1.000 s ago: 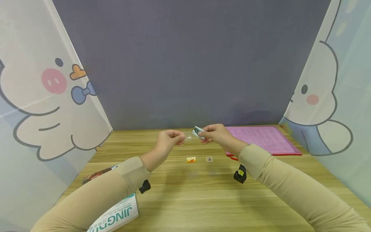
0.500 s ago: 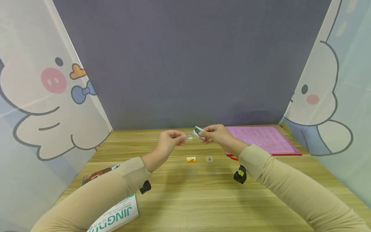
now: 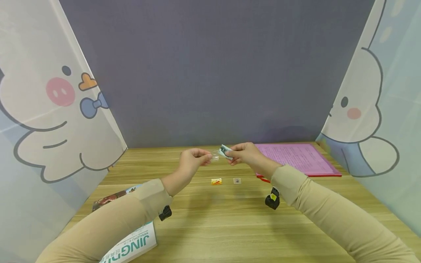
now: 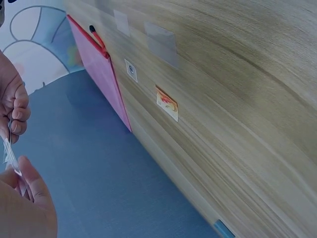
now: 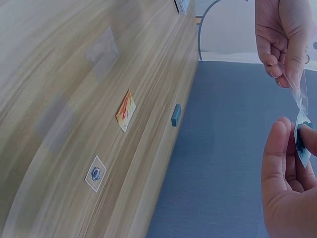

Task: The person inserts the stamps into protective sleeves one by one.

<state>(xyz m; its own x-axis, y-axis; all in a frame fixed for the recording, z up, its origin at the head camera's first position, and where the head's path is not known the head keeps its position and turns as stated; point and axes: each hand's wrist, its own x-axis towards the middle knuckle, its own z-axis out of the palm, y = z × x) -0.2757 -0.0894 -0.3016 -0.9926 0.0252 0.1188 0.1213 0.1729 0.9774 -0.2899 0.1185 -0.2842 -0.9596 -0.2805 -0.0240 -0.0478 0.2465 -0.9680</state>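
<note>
Above the far part of the table, my left hand [image 3: 194, 160] pinches a small clear plastic sleeve [image 3: 215, 157] between thumb and fingers. My right hand [image 3: 248, 156] pinches a pale teal stamp [image 5: 303, 136] with a dark picture and toothed edges. In the right wrist view, the stamp's upper tip meets the sleeve's lower end. Lower in the head view, an orange-and-yellow stamp [image 3: 216, 181] and a smaller pale stamp [image 3: 237, 180] with a round design lie side by side. Two translucent squares [image 4: 161, 44] lie flat near them.
A pink sheet [image 3: 289, 157] with a red edge and red strap lies at the back right. A white book [image 3: 131, 246] and a dark-covered one [image 3: 110, 198] sit at the left, partly under the left sleeve. A teal block [image 5: 176, 115] stands at the table's far edge.
The clear sleeve has shifted slightly right, closer to the stamp. Both hands stay pinched in nearly the same place.
</note>
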